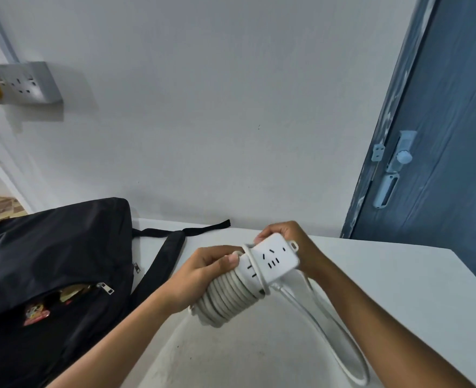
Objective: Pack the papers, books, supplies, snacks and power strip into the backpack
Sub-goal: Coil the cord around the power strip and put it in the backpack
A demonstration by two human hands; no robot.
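Note:
A white power strip [273, 260] is held above the white table [399, 289], its white cable [225, 301] wound in several turns round its lower end. My left hand [203, 271] grips the wound end, thumb on top. My right hand [298, 242] grips the far end of the strip. A loose loop of cable [340, 340] hangs down to the right. The black backpack [49, 261] lies on the table at the left, a front pocket partly unzipped with colourful snack packets [36, 315] showing inside.
A white wall stands behind the table, with a wall socket [26, 84] at upper left and a yellow object beside it. A blue door [441, 135] with a latch is at the right. The backpack's straps [169, 247] lie across the table.

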